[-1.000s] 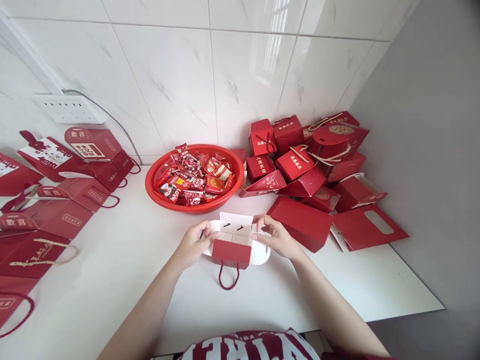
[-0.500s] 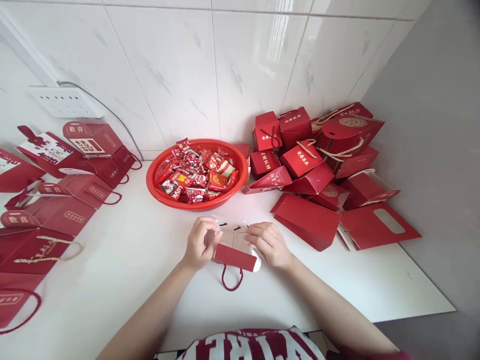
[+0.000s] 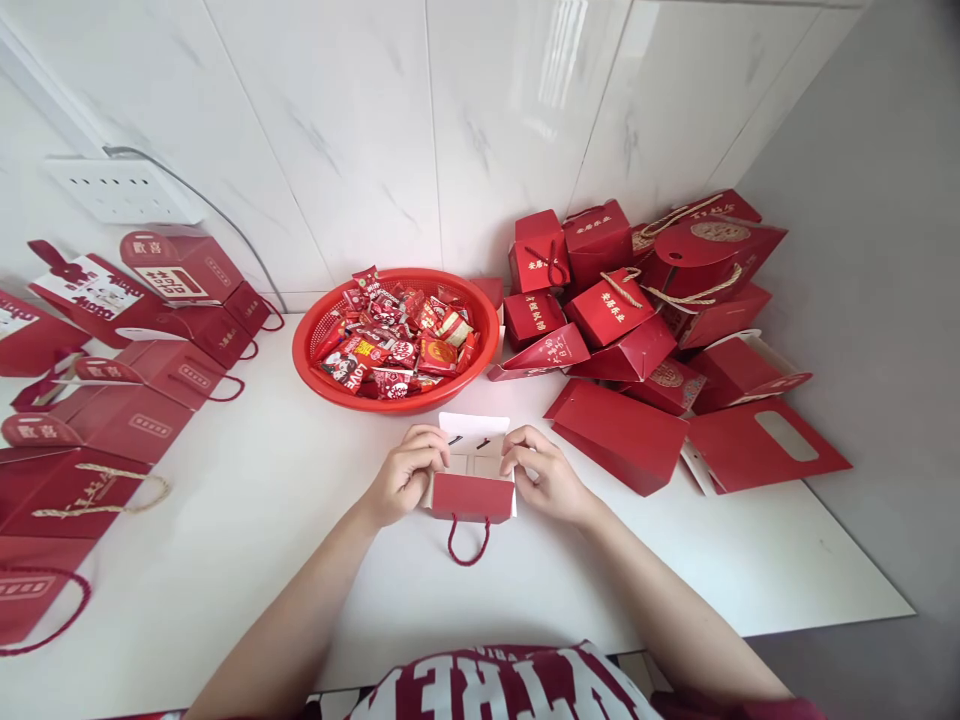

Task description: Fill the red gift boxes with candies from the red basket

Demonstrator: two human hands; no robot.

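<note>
The left hand (image 3: 411,472) is curled nearly closed, its fingers pinching one end of a small red box (image 3: 474,497), and the right hand (image 3: 547,475) has hold of the other end in much the same way. The box sits on the near side of the red basket (image 3: 397,405), its cord handle (image 3: 469,563) facing away from it. I'd call the folding partway done: the body has some shape, but the white flap (image 3: 474,428) stands up and the top is yet to be closed. Inside I make out only white card. The basket holds a heap of wrapped sweets (image 3: 401,353). Left of it runs a row of boxes (image 3: 161,425), mostly folded into shape; right of it lies a jumbled pile of boxes (image 3: 609,314). I can't tell what either lot contains.
</note>
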